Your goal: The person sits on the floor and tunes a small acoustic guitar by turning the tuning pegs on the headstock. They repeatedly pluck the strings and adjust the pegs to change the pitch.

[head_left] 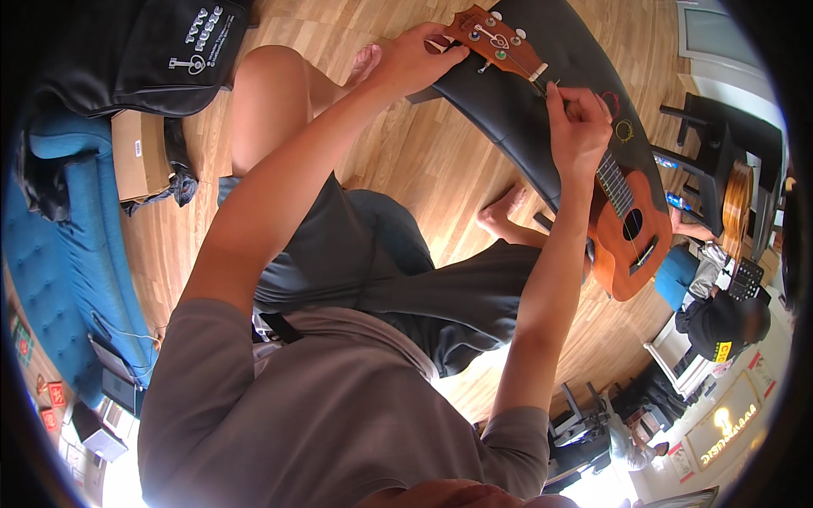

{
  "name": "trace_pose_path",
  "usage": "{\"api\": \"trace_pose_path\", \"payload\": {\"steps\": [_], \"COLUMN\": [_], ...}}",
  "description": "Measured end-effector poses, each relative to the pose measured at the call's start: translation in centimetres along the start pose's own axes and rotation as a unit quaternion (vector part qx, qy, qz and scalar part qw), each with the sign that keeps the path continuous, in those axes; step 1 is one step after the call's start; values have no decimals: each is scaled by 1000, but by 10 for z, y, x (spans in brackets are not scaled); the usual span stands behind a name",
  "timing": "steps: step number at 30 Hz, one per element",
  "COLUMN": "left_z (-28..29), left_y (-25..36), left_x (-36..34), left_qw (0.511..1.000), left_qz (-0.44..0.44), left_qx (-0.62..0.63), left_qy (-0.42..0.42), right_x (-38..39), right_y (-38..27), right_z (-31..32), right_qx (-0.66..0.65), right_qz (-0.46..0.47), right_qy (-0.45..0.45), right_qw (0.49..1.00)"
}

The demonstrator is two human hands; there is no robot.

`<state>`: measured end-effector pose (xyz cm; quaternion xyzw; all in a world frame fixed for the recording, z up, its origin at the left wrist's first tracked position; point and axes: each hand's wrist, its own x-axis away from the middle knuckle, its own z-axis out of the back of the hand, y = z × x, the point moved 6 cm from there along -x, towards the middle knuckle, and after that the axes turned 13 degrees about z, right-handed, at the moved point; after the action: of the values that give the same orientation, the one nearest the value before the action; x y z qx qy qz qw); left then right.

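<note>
A brown wooden ukulele [612,247] lies on a black padded bench [542,140], its headstock [500,41] pointing away to the upper left. My left hand [415,61] is closed at the headstock's left edge, thumb and fingers gripping it beside the tuning pegs. Just below the white nut, my right hand [581,127] holds a pinch over the neck. Whatever thin thing lies between those fingertips is too small to make out. Next to the right hand, a yellow coil of string [624,130] and a red loop [611,104] rest on the bench.
At the left stand a blue tufted sofa [76,245], a cardboard box [140,157] and a black bag [161,59]. Another person in a dark cap [724,326] sits at the right, near a second wooden instrument [737,199]. My legs are beside the bench.
</note>
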<state>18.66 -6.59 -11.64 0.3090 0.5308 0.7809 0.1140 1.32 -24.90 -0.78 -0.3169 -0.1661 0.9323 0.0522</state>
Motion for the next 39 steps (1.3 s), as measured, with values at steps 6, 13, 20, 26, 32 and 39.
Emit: {"api": "trace_pose_path", "payload": {"steps": [6, 13, 20, 26, 32, 39], "left_z": [3, -1, 25, 36, 29, 10], "left_y": [3, -17, -29, -45, -39, -50], "left_x": [-6, -39, -48, -34, -11, -12], "left_qw": [978, 938, 931, 916, 948, 871], "left_qz": [107, 170, 195, 242, 197, 267], "left_qx": [157, 267, 293, 277, 157, 354], "left_qy": [-84, -142, -97, -161, -193, -210], "right_x": [6, -8, -25, -24, -20, -23], "right_y": [5, -3, -9, -6, -2, -5], "right_z": [-4, -18, -46, -44, -46, -47], "right_qx": [-113, -155, -154, -157, -155, -155], "right_qz": [-177, -161, -156, -163, -165, -168], "right_qy": [-25, -24, -59, -62, -63, -62], "right_qw": [977, 974, 974, 972, 972, 972]}}
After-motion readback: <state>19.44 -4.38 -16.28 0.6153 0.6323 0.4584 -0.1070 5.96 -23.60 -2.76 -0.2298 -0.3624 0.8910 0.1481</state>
